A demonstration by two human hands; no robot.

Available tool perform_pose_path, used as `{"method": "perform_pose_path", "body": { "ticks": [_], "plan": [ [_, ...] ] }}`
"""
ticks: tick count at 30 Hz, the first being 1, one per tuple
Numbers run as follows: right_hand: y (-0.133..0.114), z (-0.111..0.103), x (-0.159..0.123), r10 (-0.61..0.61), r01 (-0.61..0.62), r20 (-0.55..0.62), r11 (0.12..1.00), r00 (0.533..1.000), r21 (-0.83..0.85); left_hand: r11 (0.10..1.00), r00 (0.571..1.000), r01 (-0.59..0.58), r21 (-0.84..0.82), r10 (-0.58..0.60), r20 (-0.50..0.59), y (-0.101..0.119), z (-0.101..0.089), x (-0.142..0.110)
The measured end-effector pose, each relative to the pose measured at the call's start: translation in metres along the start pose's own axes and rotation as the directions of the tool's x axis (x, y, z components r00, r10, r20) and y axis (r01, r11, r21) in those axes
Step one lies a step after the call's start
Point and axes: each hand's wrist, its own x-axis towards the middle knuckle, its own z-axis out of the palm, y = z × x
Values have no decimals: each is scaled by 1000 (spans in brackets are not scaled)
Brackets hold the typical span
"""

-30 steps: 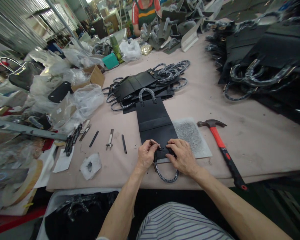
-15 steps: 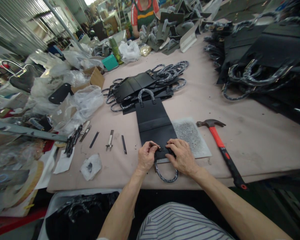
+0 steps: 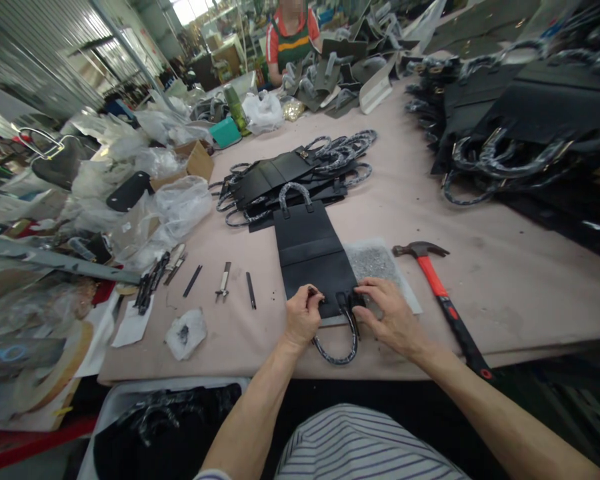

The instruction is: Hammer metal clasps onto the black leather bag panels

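A black bag panel (image 3: 313,248) lies flat before me, with one plastic-wrapped handle (image 3: 296,189) at its far end. A second wrapped handle (image 3: 341,361) loops over its near edge toward me. My left hand (image 3: 303,317) is closed in a pinch above the panel's near left part. A tiny piece shows at its fingertips, too small to name. My right hand (image 3: 390,317) grips the near right edge of the panel, thumb below and fingers above, beside a dark end of the near handle. Under the panel's right side rests a pale, pitted board (image 3: 380,263).
A claw hammer (image 3: 443,293) lies at right. Slim dark rods (image 3: 251,291) and a metal tool (image 3: 223,283) lie at left, near a plastic scrap (image 3: 186,333). Behind are stacked black bag panels (image 3: 275,175); more bags (image 3: 520,113) stand right. A person (image 3: 293,40) sits across.
My right hand has shifted right, from over the near handle's end to the panel edge, uncovering that end. My left hand stays pinched near the same spot. The view has tilted slightly.
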Motion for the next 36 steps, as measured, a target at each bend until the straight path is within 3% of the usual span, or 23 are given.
{"method": "perform_pose_path", "body": {
  "ticks": [3,6,8,10,12,15,17,19,22,24,26,28,30,33,36],
  "plan": [
    [30,-29,-18,121,-144,-101,956,987,-254,997,998,58,-48,-58,0,-1,-1,3],
    [57,-54,-40,294,-338,-165,809,941,-481,999,1000,12,-33,-12,19,-3,-1,2],
    [65,-67,-51,414,-420,-142,724,899,-548,999,999,-32,-11,32,35,-4,-1,1],
    [67,-76,-54,510,-466,-82,694,856,-548,998,996,-60,2,60,58,-3,-1,0],
    [67,-83,-48,619,-559,-42,677,785,-479,997,993,-74,11,73,90,-2,-2,0],
    [65,-90,-29,774,-776,140,628,617,-58,996,987,-89,8,87,138,-1,-5,1],
    [59,-93,-15,733,-806,336,549,592,223,994,981,-108,-4,107,162,-3,-6,2],
    [44,-94,-3,683,-796,409,502,605,339,991,975,-131,-10,130,183,-4,-7,3],
    [5,-95,9,714,-777,319,520,623,355,988,971,-153,-8,152,183,-7,-5,2],
    [-23,-98,13,664,-688,184,682,725,248,988,973,-156,-11,156,169,-9,-4,2],
    [-46,-102,13,475,-480,90,877,875,38,987,975,-160,-18,161,156,-11,-3,0],
    [-58,-104,11,253,-237,99,960,962,-146,986,974,-167,-25,169,149,-13,-3,-1],
    [-64,-103,10,141,-89,195,964,971,-252,984,973,-175,-22,176,146,-14,-2,-1],
    [-70,-105,12,143,-34,321,946,936,-321,983,973,-181,-19,182,142,-14,-2,-2],
    [-85,-110,20,122,-64,181,953,976,-298,984,973,-172,-41,176,149,-14,-2,-2]
  ]
}}
